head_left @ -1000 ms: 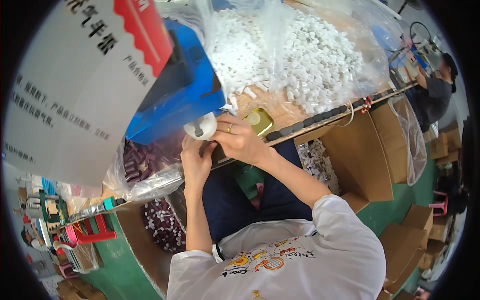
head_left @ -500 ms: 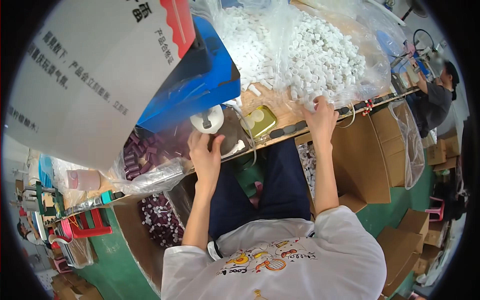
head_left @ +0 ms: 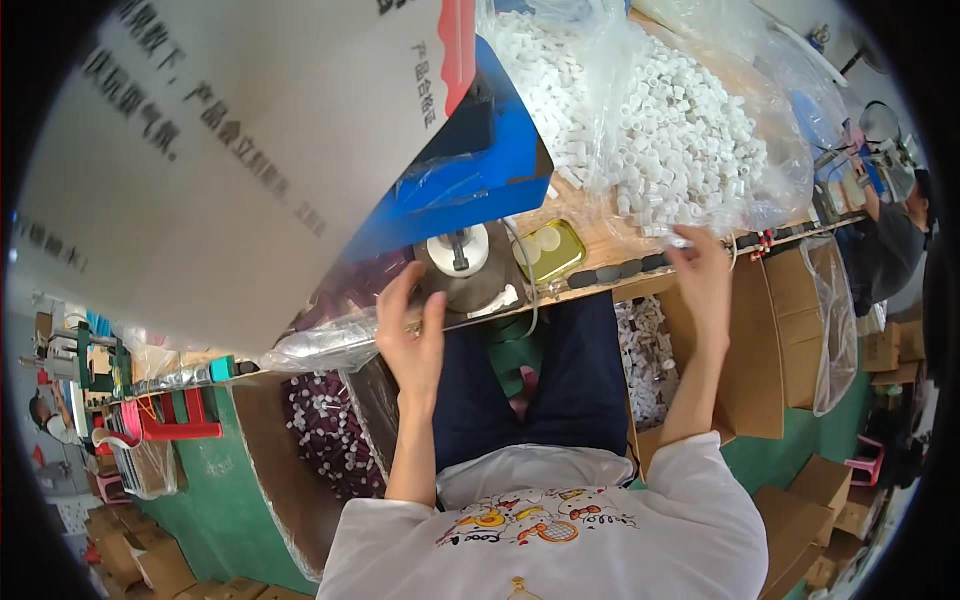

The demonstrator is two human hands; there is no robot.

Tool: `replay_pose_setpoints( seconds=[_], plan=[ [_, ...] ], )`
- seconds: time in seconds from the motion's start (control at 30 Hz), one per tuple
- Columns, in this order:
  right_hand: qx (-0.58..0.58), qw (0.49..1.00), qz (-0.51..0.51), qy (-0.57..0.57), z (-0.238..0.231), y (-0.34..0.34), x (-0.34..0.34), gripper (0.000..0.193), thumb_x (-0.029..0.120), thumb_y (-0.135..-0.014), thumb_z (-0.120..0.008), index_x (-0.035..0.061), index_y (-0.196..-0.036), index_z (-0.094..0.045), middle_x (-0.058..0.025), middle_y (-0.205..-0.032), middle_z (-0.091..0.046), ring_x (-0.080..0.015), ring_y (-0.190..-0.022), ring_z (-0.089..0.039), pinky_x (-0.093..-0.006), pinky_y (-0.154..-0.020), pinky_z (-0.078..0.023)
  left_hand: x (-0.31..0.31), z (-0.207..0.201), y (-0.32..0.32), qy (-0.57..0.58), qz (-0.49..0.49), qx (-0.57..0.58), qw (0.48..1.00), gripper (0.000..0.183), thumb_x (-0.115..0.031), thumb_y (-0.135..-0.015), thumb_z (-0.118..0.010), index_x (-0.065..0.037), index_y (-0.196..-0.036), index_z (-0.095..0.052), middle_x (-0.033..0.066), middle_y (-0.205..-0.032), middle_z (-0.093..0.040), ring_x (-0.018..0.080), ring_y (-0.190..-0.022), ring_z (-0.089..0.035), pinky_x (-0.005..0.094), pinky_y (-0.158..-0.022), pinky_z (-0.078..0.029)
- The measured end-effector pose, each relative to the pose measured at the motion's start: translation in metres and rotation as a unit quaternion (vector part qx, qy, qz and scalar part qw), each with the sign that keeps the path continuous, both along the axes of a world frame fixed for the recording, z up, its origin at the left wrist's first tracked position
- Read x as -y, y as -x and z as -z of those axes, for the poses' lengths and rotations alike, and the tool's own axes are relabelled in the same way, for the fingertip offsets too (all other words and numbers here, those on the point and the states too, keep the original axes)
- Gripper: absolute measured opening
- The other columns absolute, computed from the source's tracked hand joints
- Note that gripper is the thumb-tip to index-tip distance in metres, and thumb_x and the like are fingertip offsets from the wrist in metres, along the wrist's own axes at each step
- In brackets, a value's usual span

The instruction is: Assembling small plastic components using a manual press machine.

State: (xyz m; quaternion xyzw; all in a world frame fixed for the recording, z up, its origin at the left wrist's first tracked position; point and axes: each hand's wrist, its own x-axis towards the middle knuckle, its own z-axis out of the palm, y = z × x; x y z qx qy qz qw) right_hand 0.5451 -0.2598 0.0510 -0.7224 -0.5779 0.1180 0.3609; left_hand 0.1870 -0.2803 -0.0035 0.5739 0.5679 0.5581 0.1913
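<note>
My left hand is raised just off the table's front edge, thumb and fingers apart, holding nothing visible. Beside it stands a round white fixture with a dark slotted centre, on a brown base. My right hand is at the front edge of a large heap of small white plastic caps. Its fingertips are drawn together and slightly blurred; whether a cap is between them is hidden. Between the hands lies a shallow yellow-green tin with pale round pieces in it.
A large printed sheet blocks the upper left, partly covering a blue bin. Below the table edge are a carton of purple-and-white pieces and a carton of white pieces. A person works at far right.
The view has turned, moving the table things rightward in the picture. My left hand has drawn back from the white fixture. My right hand has shifted right along the caps' edge.
</note>
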Motion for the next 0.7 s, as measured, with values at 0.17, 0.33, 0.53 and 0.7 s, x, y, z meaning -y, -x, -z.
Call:
replay_pose_setpoints(
  seconds=[0.17, 0.33, 0.53, 0.7],
  plan=[
    [-0.043, 0.973, -0.227, 0.008, 0.059, 0.076, -0.088, 0.024, 0.011, -0.086, -0.071, 0.0018, -0.109, -0.071, -0.0109, -0.087, -0.072, -0.0235, -0.074, -0.067, -0.0340, -0.067, -0.051, -0.028, 0.005, -0.014, -0.049, -0.055, -0.160, 0.984, 0.026, -0.007, -0.072, -0.084, -0.004, -0.096, -0.077, 0.0104, -0.103, -0.069, 0.0320, -0.099, -0.059, 0.0416, -0.088, -0.047],
    [0.165, 0.968, -0.176, -0.071, 0.086, 0.114, -0.147, 0.022, 0.009, -0.082, -0.067, 0.0021, -0.102, -0.066, -0.0166, -0.088, -0.069, -0.0381, -0.082, -0.067, -0.0456, -0.070, -0.052, 0.002, -0.041, 0.005, -0.019, 0.016, -0.132, 0.991, 0.029, -0.012, -0.069, -0.086, -0.003, -0.094, -0.076, 0.0132, -0.097, -0.067, 0.0331, -0.096, -0.060, 0.0417, -0.087, -0.047],
    [-0.110, 0.966, -0.234, -0.006, 0.033, 0.124, -0.099, 0.017, 0.010, -0.084, -0.070, 0.0041, -0.100, -0.071, -0.0130, -0.087, -0.069, -0.0271, -0.076, -0.069, -0.0366, -0.067, -0.054, 0.120, -0.037, 0.133, 0.245, -0.232, -0.496, 0.800, 0.041, -0.016, -0.072, -0.084, -0.005, -0.110, -0.072, 0.0134, -0.096, -0.070, 0.0346, -0.098, -0.063, 0.0433, -0.083, -0.048],
    [-0.159, 0.905, -0.394, -0.031, 0.027, 0.180, -0.052, 0.019, 0.008, -0.078, -0.073, 0.0027, -0.096, -0.072, -0.0125, -0.087, -0.068, -0.0284, -0.079, -0.067, -0.0362, -0.070, -0.051, 0.016, -0.028, 0.091, 0.061, -0.094, -0.247, 0.962, 0.040, -0.013, -0.076, -0.080, -0.001, -0.113, -0.071, 0.0175, -0.098, -0.068, 0.0384, -0.098, -0.061, 0.0471, -0.088, -0.048]
  ],
)
